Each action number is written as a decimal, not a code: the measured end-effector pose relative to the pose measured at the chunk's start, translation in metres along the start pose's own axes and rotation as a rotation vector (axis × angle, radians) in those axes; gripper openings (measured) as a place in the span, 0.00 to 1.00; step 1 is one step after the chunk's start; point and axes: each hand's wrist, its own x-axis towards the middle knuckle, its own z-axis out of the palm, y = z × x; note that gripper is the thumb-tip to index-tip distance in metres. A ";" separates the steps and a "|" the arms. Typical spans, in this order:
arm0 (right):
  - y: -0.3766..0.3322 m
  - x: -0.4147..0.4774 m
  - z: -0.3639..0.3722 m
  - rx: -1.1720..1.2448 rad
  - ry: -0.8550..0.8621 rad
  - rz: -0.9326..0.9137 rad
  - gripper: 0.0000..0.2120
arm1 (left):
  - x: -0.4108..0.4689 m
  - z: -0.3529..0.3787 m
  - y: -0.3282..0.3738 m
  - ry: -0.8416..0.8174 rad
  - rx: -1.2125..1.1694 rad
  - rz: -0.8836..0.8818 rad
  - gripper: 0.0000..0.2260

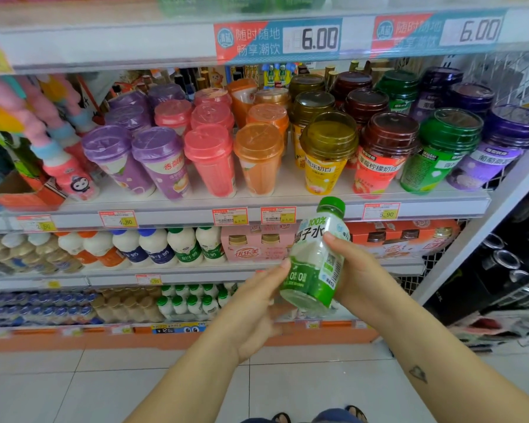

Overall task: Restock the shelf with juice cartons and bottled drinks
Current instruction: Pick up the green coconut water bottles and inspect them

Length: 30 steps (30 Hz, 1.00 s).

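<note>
My right hand [361,274] grips a small bottle [313,264] by its side, thumb across the label. The bottle is tilted, in front of the shelf [177,213] and not on it. My left hand [254,303] is flat, fingers straight, tips at the lower label. Bottle: clear plastic, cloudy white liquid, ribbed green cap. Behind it are tapered cups [211,161] with coloured lids.
</note>
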 end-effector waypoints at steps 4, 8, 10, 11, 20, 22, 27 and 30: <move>-0.002 0.002 -0.002 -0.164 0.035 -0.064 0.24 | -0.001 0.004 -0.006 -0.095 -0.117 -0.077 0.22; -0.008 0.000 -0.002 -0.206 0.090 -0.062 0.23 | 0.004 0.002 -0.006 0.158 0.140 0.183 0.22; -0.006 -0.001 0.000 -0.109 0.100 -0.024 0.22 | 0.002 0.000 -0.005 0.231 0.333 0.290 0.19; -0.004 -0.001 0.001 -0.052 0.124 -0.007 0.22 | 0.002 0.000 -0.005 0.236 0.395 0.318 0.18; 0.018 -0.001 -0.017 0.463 0.106 0.190 0.37 | -0.005 0.000 0.000 0.059 0.031 0.179 0.09; 0.024 0.000 -0.023 0.506 0.090 0.205 0.42 | -0.006 0.001 -0.002 0.052 0.032 0.159 0.09; 0.023 -0.001 -0.025 0.426 0.108 0.175 0.40 | -0.003 -0.003 -0.007 0.069 0.039 0.121 0.09; 0.008 0.000 -0.019 0.237 0.146 0.147 0.23 | -0.003 -0.003 -0.006 0.097 0.164 0.157 0.09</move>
